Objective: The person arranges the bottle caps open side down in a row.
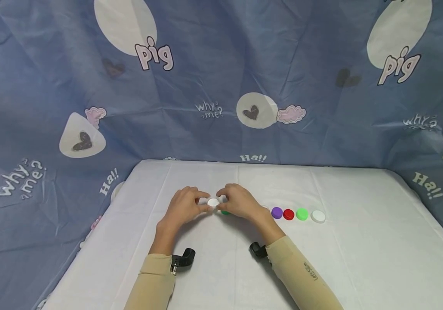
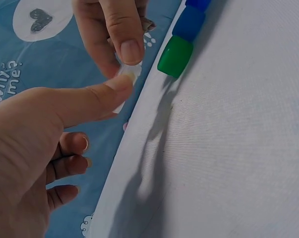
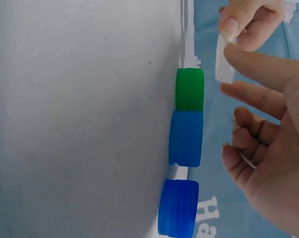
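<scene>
A white bottle cap [image 1: 213, 202] is held up between both hands, above the left end of a row of caps. My left hand [image 1: 184, 206] pinches it from the left, thumb and forefinger on its edge. From the right, my right hand [image 1: 241, 201] pinches the same cap; its other fingers are loosely bent in the right wrist view. Just below the held cap, a green cap [image 3: 190, 90] stands on the table, touching a blue cap [image 3: 186, 139]. A darker blue cap [image 3: 179, 208] follows along the row. In the head view my right hand and forearm hide the row's middle.
The row continues right with a purple cap [image 1: 277, 212], a red cap [image 1: 289, 214], a light green cap [image 1: 302, 214] and a white cap [image 1: 318, 216]. They sit on a white-covered table [image 1: 380, 241]. A blue printed curtain [image 1: 206, 64] hangs behind it.
</scene>
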`<state>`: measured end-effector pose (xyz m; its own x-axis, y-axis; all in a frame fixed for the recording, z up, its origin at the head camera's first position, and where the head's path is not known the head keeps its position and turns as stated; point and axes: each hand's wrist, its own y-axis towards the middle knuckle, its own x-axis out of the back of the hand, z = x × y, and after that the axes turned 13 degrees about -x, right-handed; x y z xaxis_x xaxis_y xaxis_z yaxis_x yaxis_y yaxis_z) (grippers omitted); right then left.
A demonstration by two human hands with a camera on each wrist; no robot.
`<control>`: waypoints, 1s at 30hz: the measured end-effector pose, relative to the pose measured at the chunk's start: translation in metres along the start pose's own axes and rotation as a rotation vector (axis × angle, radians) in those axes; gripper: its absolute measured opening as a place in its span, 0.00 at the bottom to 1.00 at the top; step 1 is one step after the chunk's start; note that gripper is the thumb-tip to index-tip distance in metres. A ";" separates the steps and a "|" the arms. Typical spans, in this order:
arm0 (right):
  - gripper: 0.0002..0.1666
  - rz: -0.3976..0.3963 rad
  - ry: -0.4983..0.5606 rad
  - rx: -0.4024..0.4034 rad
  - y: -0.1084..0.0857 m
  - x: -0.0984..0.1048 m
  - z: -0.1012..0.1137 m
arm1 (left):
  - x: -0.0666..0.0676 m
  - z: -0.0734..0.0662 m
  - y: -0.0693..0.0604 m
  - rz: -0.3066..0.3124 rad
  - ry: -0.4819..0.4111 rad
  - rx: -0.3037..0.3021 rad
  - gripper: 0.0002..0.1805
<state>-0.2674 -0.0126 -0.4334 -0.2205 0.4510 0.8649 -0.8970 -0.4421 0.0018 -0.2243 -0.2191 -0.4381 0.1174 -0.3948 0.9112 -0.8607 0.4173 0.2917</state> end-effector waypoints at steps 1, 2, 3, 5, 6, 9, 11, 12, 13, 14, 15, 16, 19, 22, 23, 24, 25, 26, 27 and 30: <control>0.23 -0.001 0.009 0.002 0.000 0.001 0.000 | 0.001 0.000 0.000 -0.002 -0.006 -0.001 0.20; 0.24 -0.001 0.019 0.005 -0.001 0.001 0.000 | 0.001 0.000 0.000 -0.004 -0.011 0.000 0.19; 0.24 -0.004 0.025 0.007 -0.001 0.002 0.000 | 0.002 0.000 0.001 -0.005 -0.015 0.001 0.19; 0.25 -0.005 0.036 0.007 -0.001 0.003 0.001 | 0.003 -0.001 0.001 -0.002 -0.020 0.005 0.20; 0.25 -0.006 0.041 0.007 -0.001 0.003 0.001 | 0.003 -0.001 0.001 0.001 -0.023 0.009 0.20; 0.24 -0.006 0.051 0.003 -0.002 0.004 0.002 | 0.004 -0.002 0.000 0.015 -0.037 0.020 0.20; 0.23 -0.005 0.061 -0.002 -0.002 0.004 0.002 | 0.004 -0.003 0.000 0.020 -0.050 0.021 0.21; 0.22 -0.003 0.068 -0.006 -0.002 0.004 0.002 | 0.004 -0.003 0.000 0.022 -0.054 0.018 0.21; 0.22 0.000 0.076 -0.011 -0.002 0.004 0.001 | 0.003 -0.003 0.000 0.021 -0.055 0.012 0.21; 0.21 0.005 0.092 -0.013 -0.002 0.004 0.000 | 0.003 -0.003 0.000 0.020 -0.050 0.003 0.21; 0.20 0.011 0.113 -0.014 -0.002 0.004 0.000 | 0.003 -0.004 0.000 0.020 -0.039 -0.006 0.21; 0.20 0.017 0.127 -0.018 -0.002 0.004 -0.001 | 0.002 -0.004 0.000 0.020 -0.024 -0.015 0.21; 0.18 0.044 0.171 -0.030 -0.002 0.004 -0.004 | 0.000 -0.003 0.000 0.011 0.037 -0.045 0.20; 0.16 0.068 0.200 -0.038 -0.002 0.005 -0.006 | -0.002 -0.002 0.001 -0.010 0.095 -0.078 0.18; 0.16 0.077 0.211 -0.038 -0.002 0.005 -0.007 | -0.002 -0.002 0.001 -0.020 0.112 -0.093 0.17; 0.15 0.085 0.222 -0.041 -0.003 0.005 -0.007 | -0.002 -0.002 0.001 -0.029 0.127 -0.107 0.17; 0.15 0.091 0.227 -0.041 -0.003 0.005 -0.008 | -0.002 -0.002 0.001 -0.037 0.139 -0.123 0.17; 0.14 0.095 0.230 -0.039 -0.003 0.006 -0.008 | -0.002 -0.003 0.001 -0.045 0.149 -0.137 0.16; 0.14 0.101 0.235 -0.038 -0.003 0.006 -0.008 | -0.002 -0.003 0.001 -0.049 0.158 -0.148 0.16; 0.15 0.099 0.232 -0.040 -0.003 0.006 -0.008 | -0.001 -0.003 0.001 -0.056 0.158 -0.153 0.15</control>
<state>-0.2692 -0.0026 -0.4317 -0.3858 0.5746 0.7218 -0.8800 -0.4642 -0.1008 -0.2238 -0.2158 -0.4377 0.2495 -0.2931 0.9230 -0.7666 0.5226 0.3732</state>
